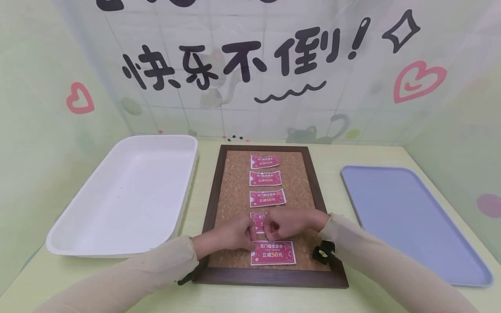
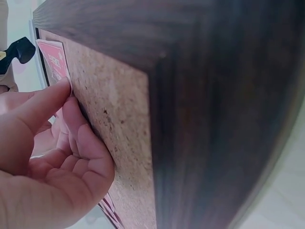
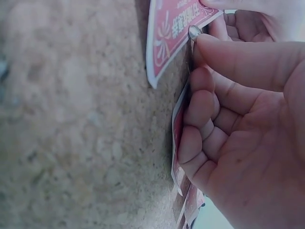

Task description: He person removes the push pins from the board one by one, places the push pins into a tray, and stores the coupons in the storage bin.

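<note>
A cork board (image 1: pixel 235 182) in a dark wooden frame carries a column of pink paper coupons. Over the lowest coupon (image 1: pixel 272 253), both hands meet at its top edge. My left hand (image 1: pixel 235 233) pinches that coupon by its upper left edge between thumb and forefinger, as the left wrist view shows. Curled beside it, my right hand (image 1: pixel 291 221) holds a silvery round-headed thumbtack (image 3: pixel 194 32) with its thumb at the coupon's top edge; the tack's point is hidden. The hands partly cover the coupon above (image 1: pixel 257 221).
To the left stands a white plastic tray (image 1: pixel 188 174) with raised walls. A flat blue tray (image 1: pixel 411 217) lies on the right. Upper coupons, such as the topmost coupon (image 1: pixel 265 162), sit farther up the board. A printed curtain (image 1: pixel 250 113) rises behind the table.
</note>
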A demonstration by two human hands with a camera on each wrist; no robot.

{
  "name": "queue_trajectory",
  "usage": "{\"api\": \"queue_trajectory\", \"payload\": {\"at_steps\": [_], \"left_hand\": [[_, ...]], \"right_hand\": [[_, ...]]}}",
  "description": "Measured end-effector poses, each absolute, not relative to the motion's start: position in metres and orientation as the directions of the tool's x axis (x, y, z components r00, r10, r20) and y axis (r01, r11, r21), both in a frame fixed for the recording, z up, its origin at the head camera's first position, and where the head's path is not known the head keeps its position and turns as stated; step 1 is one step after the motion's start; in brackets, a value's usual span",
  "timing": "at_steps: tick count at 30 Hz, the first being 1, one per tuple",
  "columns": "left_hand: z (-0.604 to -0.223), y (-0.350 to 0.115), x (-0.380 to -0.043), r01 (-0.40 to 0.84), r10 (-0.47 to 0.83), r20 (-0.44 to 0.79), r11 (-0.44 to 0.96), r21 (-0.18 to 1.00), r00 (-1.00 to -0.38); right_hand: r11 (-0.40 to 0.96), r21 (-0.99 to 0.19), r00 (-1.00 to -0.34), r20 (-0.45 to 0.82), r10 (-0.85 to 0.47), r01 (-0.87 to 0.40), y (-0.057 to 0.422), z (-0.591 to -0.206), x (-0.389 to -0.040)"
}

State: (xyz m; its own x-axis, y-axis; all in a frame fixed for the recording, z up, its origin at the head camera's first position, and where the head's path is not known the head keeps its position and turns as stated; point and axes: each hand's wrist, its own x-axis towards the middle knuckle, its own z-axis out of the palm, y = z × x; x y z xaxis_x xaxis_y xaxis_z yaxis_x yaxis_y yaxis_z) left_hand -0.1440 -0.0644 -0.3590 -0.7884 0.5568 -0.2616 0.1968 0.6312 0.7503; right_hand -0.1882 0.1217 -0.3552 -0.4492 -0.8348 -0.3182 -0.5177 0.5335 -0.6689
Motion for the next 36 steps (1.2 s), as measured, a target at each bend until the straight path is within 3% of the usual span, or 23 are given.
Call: {"api": "queue_trajectory", "payload": {"at_steps": [15,23,36], "left_hand": [[-0.358,-0.065,-0.143,0.17,0.549,-0.275,0.625,0.762,-0.789],[-0.353,-0.067,-0.143,0.167,0.575,-0.278,0.601,0.781,-0.77],[-0.351,-0.076,-0.146,0.148,0.582,-0.261,0.562,0.814,-0.77]], "right_hand": [[0.545,-0.671,-0.425,-0.358,-0.831,-0.502,0.12,-0.353,-0.191],[0.512,-0.729,-0.396,-0.35,-0.849,-0.454,0.122,-0.351,-0.194],[0.521,-0.729,-0.431,-0.337,-0.837,-0.444,0.132,-0.344,-0.197]]}}
